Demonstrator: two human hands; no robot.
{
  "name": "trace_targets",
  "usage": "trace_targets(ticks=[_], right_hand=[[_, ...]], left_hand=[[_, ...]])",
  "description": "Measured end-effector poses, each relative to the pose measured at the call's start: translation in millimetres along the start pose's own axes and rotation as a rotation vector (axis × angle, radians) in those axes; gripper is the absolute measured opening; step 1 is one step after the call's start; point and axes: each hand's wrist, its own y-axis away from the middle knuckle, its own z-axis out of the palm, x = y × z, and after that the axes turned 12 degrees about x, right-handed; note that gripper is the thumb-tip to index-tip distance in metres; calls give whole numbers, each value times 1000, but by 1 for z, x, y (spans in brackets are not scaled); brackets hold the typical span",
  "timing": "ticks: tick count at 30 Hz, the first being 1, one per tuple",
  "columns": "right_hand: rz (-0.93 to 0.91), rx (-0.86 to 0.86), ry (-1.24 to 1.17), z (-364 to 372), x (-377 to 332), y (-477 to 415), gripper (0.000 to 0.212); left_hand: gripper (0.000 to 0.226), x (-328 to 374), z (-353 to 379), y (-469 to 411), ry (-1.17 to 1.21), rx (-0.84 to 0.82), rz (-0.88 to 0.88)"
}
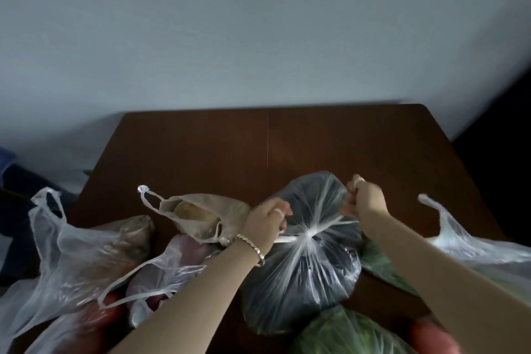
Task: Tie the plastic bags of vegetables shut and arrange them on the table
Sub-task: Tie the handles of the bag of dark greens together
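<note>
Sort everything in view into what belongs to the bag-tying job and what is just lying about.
Job in hand: left hand and right hand, each gripping a handle of the dark bag; tan bag; clear bag; pinkish bag; green bag; right-edge bag; table.
Lying about: dim blue things left of the table, too dark to name.

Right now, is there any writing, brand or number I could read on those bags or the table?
None can be read. The dark bag held by the left hand and right hand is plain; the beige bag, the table and the wall show no print.
</note>
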Motion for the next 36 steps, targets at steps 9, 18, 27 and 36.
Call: trace_targets(ticks=[9,18,27,36], right_hand=[[-288,-301,150,21,-33,34,33],[-741,-436,674,2,46,34,20],[-386,-275,360,20,53,39,19],[-661,-505,602,5,55,33,31]], left_hand=[[58,20,14,6,-10,-394,-84],[62,7,13,10,484,-200,-305],[54,24,-6,24,7,426,126],[27,66,29,11,183,44,27]])
